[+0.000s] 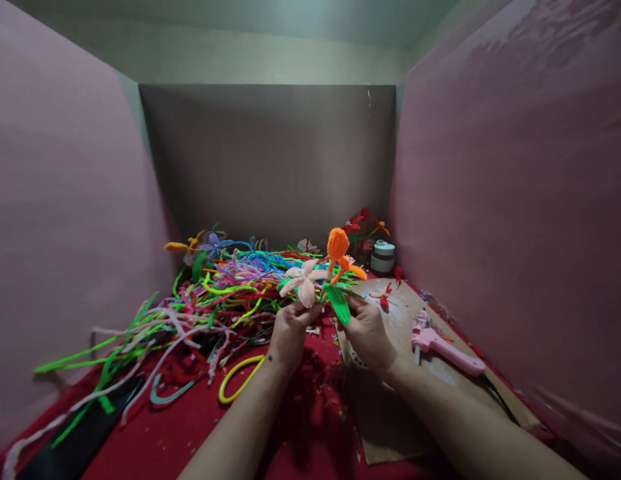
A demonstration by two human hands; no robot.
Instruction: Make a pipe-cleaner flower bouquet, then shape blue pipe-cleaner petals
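Note:
My left hand (290, 330) is closed just beneath a pale pink pipe-cleaner flower (306, 280), its fingers pinched around the base. Close beside it, my right hand (369, 333) is closed at a green pipe-cleaner leaf (339, 303). An orange pipe-cleaner flower (339, 245) stands upright above both hands, with smaller orange petals (351, 267) lower down. Pink bloom, orange bloom and leaf are bunched together. Fingers and leaf hide the stems, so I cannot tell how they join.
A large heap of colourful pipe cleaners (240, 280) spreads over the red cloth (310, 413) at left. On a brown board (390, 427) at right lies a pink glue gun (447, 348) with a black cord. A lidded container (383, 257) and red flowers (363, 223) stand behind.

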